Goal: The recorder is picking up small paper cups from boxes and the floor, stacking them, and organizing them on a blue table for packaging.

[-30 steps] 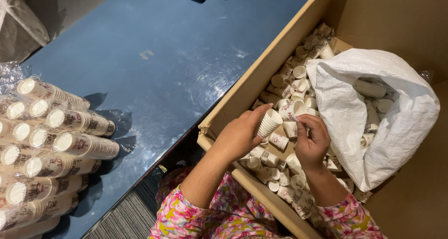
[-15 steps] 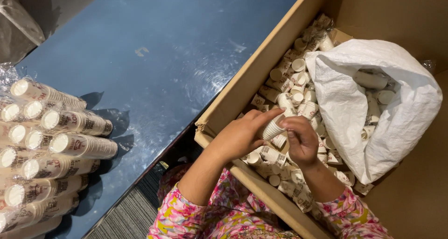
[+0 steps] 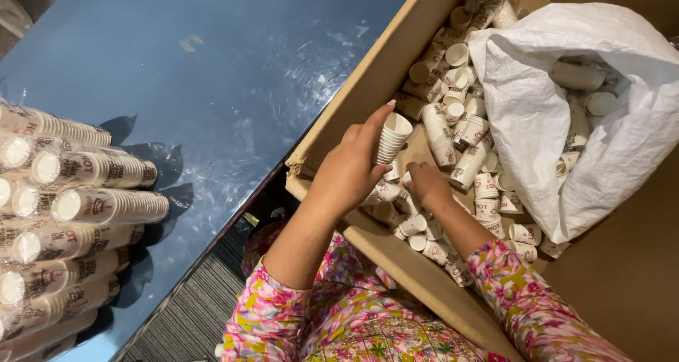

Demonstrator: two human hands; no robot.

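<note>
Bench point(image 3: 233, 72): dark blue glossy top, with scuffs and glare, lying left of the cardboard box point(image 3: 368, 86). Grey ribbed carpet point(image 3: 191, 319) showed below the bench edge. Sleeved rolls of paper cups point(image 3: 85, 206) lay in rows on the bench, well left of the box.

Inside the box: loose small paper cups point(image 3: 460, 132), white with dark print, some nested in short runs, and a white woven sack point(image 3: 566, 107) against the right wall, cups visible in its mouth.

Left hand point(image 3: 350, 167) was closed around a short nested stack of cups point(image 3: 390, 137), held tilted over the box near its left wall. Right hand point(image 3: 428, 184) was down among the loose cups just right of the stack; grip state could not be determined.
</note>
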